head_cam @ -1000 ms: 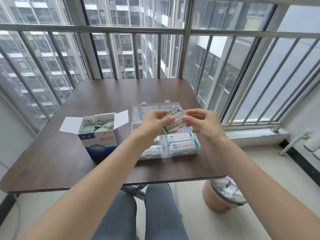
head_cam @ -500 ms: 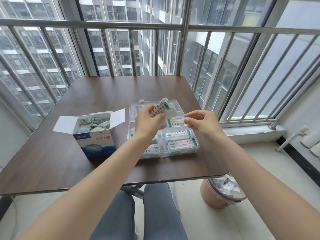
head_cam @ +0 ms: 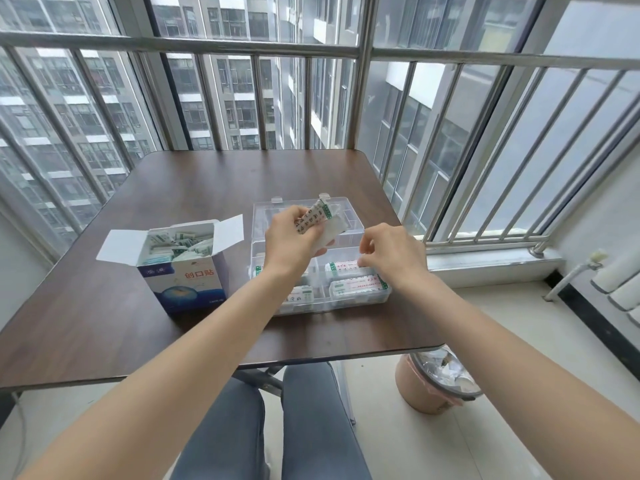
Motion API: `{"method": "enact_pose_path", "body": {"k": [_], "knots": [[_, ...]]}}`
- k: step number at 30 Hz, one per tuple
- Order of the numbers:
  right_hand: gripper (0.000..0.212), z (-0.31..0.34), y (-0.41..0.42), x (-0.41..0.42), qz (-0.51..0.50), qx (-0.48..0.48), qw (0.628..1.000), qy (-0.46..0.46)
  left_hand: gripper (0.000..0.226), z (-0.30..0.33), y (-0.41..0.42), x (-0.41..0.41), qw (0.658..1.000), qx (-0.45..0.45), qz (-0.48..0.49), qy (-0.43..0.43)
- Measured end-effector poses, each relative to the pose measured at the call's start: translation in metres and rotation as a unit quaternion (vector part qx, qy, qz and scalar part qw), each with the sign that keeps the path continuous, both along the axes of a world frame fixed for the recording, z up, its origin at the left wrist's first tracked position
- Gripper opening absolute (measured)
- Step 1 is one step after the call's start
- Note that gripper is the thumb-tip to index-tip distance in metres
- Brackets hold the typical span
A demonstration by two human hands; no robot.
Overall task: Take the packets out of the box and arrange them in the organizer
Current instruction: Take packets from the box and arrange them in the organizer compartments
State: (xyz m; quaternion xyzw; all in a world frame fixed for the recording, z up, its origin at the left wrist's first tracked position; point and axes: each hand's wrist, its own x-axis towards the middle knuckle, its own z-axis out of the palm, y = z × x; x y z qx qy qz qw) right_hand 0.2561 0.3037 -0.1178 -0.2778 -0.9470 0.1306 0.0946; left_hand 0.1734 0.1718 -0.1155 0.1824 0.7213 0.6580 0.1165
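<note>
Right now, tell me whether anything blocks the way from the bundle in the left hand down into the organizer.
Nothing visible does. The left hand holds the packets above the open organizer, lid folded back. The right hand is setting a packet into a right-side compartment, so that slot is occupied; the near compartments already hold packets.

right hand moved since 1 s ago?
Yes. The right hand has dropped from beside the left hand's packets to the organizer compartments, nearer the person.
</note>
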Motion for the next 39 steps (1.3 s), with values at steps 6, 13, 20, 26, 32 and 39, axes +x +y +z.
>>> {"method": "enact_pose_path", "body": {"k": [6,13,20,26,32,39], "knots": [[0.012,0.007,0.005,0.000,0.002,-0.112,0.986,0.124,0.012,0.003,-0.007,0.001,0.993,0.062,-0.052,-0.091],[0.015,0.027,-0.006,0.005,0.027,-0.416,0.885,0.206,0.024,0.007,-0.008,0.003,0.985,0.072,-0.078,-0.137],[0.017,0.021,0.004,0.008,-0.006,-0.502,0.826,0.256,0.015,0.007,-0.010,-0.002,0.986,0.090,-0.034,-0.137],[0.013,0.021,0.012,0.014,0.044,-0.562,0.781,0.268,0.009,0.006,-0.005,0.000,0.991,0.046,-0.041,-0.120],[0.018,0.013,0.022,0.008,0.049,-0.327,0.933,0.145,0.013,0.005,-0.003,-0.001,0.992,0.056,-0.016,-0.115],[0.010,0.000,0.015,0.000,0.089,-0.133,0.986,0.042,0.011,-0.002,-0.005,-0.003,0.993,0.046,-0.014,-0.111]]}}
